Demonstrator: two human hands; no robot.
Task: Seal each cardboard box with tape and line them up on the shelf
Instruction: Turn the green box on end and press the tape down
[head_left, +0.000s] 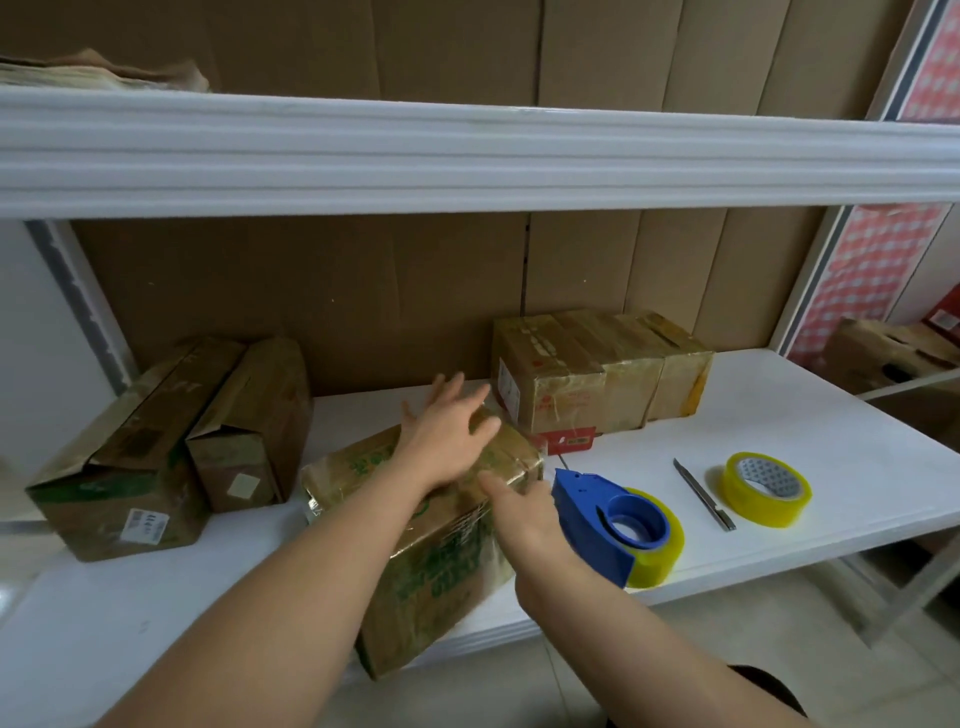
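Our left grip (448, 435) lies flat and spread, fingers splayed, pressing on the top of the taped cardboard box (441, 551) without closing round anything. Our right grip (524, 512) is wrapped round the handle side of the blue tape dispenser (597, 519), which carries a yellowish roll and sits just beside the box's right edge.

That box stands at the front of the white shelf (831, 467), its near end overhanging the shelf's edge. It bears green print and shiny tape; its flaps are shut, so we cannot see what it holds. To the left, two brown boxes (171, 447) stand side by side, touching, both tilted; their tops look loosely folded and their contents are hidden. Behind and to the right, a sealed box (597, 374) wrapped in glossy tape stands against the back, with a small red carton (569, 440) at its foot.

On the bare shelf to the right lie a slim utility knife (704, 493) and, near it, a spare roll of yellow tape (766, 488) lying flat. Flattened cardboard sheets (363, 291) line the back of the shelving, below and above the upper white shelf beam (467, 156). A red checked panel (872, 270) shows at the far right, and pale floor tiles (727, 649) lie under the shelf.
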